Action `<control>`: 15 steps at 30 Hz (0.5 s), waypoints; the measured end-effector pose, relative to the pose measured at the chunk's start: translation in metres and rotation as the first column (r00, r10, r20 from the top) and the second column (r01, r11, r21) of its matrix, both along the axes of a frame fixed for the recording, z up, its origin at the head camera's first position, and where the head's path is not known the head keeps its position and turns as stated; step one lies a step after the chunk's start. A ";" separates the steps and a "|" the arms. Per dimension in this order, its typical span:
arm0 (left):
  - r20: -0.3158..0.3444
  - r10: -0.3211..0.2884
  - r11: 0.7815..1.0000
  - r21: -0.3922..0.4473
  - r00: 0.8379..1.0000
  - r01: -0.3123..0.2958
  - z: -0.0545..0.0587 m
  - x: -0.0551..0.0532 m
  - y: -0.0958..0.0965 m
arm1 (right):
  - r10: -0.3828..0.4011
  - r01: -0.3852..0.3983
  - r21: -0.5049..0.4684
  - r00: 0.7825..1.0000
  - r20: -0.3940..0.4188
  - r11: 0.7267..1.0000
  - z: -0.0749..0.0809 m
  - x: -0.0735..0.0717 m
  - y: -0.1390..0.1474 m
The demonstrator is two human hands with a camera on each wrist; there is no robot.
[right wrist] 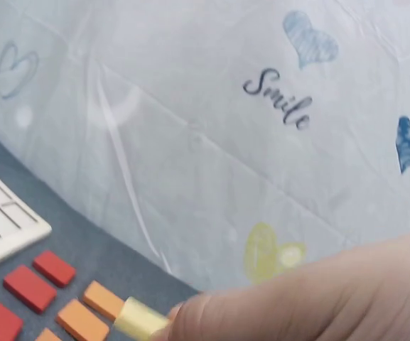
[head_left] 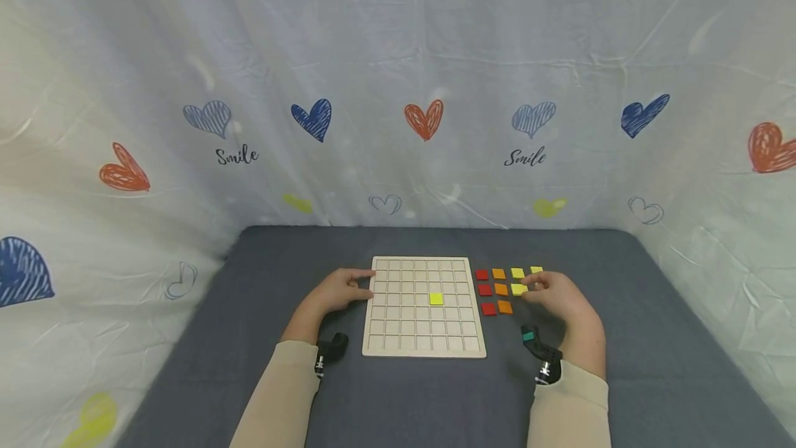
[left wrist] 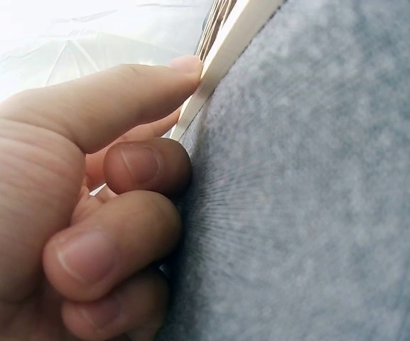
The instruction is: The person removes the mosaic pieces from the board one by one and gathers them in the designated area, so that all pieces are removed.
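A pale wooden grid board (head_left: pixel 392 348) lies flat on the dark table, and one yellow tile (head_left: pixel 436 299) sits in a square right of its middle. My left hand (head_left: pixel 334 292) touches the board's left edge with thumb and index finger; in the left wrist view its other fingers (left wrist: pixel 112 241) curl against the cloth. Right of the board, my right hand (head_left: pixel 558 296) pinches a yellow tile (right wrist: pixel 135 320) at the near end of the yellow group; its fingertips are partly out of the right wrist view.
Red tiles (head_left: pixel 485 290) and orange tiles (head_left: pixel 500 289) stand in columns beside the board's right edge. Two more yellow tiles (head_left: pixel 517 273) lie behind the right fingers. Grey cloth covers the table (head_left: pixel 423 399); a white curtain (head_left: pixel 373 54) with printed hearts hangs behind and at both sides.
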State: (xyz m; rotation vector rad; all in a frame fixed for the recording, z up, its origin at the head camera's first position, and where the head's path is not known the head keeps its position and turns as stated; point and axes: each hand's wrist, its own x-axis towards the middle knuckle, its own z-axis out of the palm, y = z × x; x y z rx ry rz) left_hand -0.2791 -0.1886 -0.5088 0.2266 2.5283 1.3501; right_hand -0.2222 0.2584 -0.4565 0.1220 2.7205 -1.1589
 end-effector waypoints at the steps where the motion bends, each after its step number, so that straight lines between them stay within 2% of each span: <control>1: -0.004 -0.001 1.000 0.000 1.000 0.001 0.000 0.000 0.000 | -0.012 0.012 -0.003 1.000 0.027 1.000 -0.002 0.000 0.003; 5: -0.005 -0.008 1.000 0.007 1.000 0.008 -0.001 0.000 0.000 | -0.023 0.023 0.004 0.995 0.093 1.000 -0.011 0.001 0.010; 11: 0.009 -0.014 1.000 0.018 1.000 0.014 0.000 0.000 -0.001 | -0.021 0.024 -0.018 0.991 0.133 1.000 -0.018 0.002 0.013; 15: 0.002 -0.012 1.000 0.013 1.000 0.012 -0.001 -0.001 -0.001 | -0.035 0.038 -0.021 0.991 0.127 0.999 -0.018 0.002 0.012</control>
